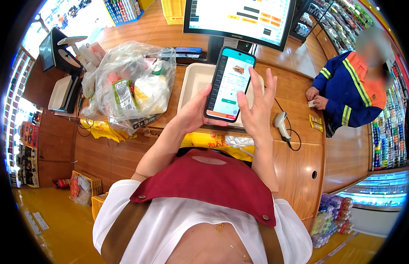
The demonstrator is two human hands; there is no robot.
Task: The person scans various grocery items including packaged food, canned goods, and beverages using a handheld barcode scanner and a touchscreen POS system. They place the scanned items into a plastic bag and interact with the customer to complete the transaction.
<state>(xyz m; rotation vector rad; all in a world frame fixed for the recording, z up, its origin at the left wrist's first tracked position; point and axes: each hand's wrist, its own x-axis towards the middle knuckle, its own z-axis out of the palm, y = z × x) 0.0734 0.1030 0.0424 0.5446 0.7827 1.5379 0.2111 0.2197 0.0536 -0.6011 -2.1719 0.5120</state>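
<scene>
A black smartphone with a lit screen is held upright in front of me over the counter. My left hand wraps round its lower left side and bottom edge. On the screen are a small food picture and a green button. Beside the phone's right edge is my right hand, its fingers spread, with the thumb and index finger close to the screen. Whether a fingertip touches the glass I cannot tell. Behind the phone lies a pale tray, partly hidden.
A full clear plastic bag of packaged goods sits on the left. A monitor stands behind the phone. A corded barcode scanner and a small yellow packet lie to the right. A person in a blue and orange jacket stands across the counter.
</scene>
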